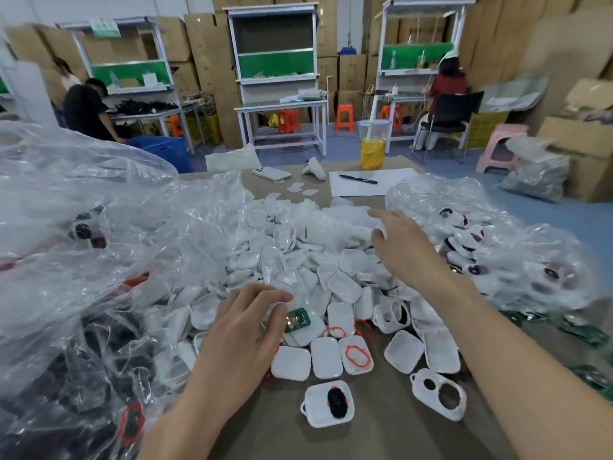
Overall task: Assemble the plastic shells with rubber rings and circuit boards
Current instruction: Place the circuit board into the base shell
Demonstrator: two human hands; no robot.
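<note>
Plastic shells (pixel 298 260) lay in a loose white heap across the middle of the table (pixel 365 436), most of them hollow side up and pointing every which way, with clear bags (pixel 83 210) bulging on both sides. Near the front edge of the heap the left hand (pixel 245 330) was curled over one loaded shell (pixel 310 332). Its fingers (pixel 275 297) were bent down and gripping it from above, and a green circuit board (pixel 298 318) showed just past the fingertips, seated face up. The board seemed to lie with its longer side slanting across the person's front, though the hand hid too much to be sure of the shell's own axis. The right hand (pixel 398 244) was stretched well away over the far side of the heap, fingers bent above a crumpled white bag (pixel 335 224); I could not tell whether it held anything. So the loaded shell lay nearer the person than that hand and off to its left, and the left hand was plainly the nearer one. A shell with an orange rubber ring (pixel 357 356) inside sat just beside the left hand, on its right, long axis running roughly away from the person. To my eye the next piece would have to travel back across the heap toward the left hand.
</note>
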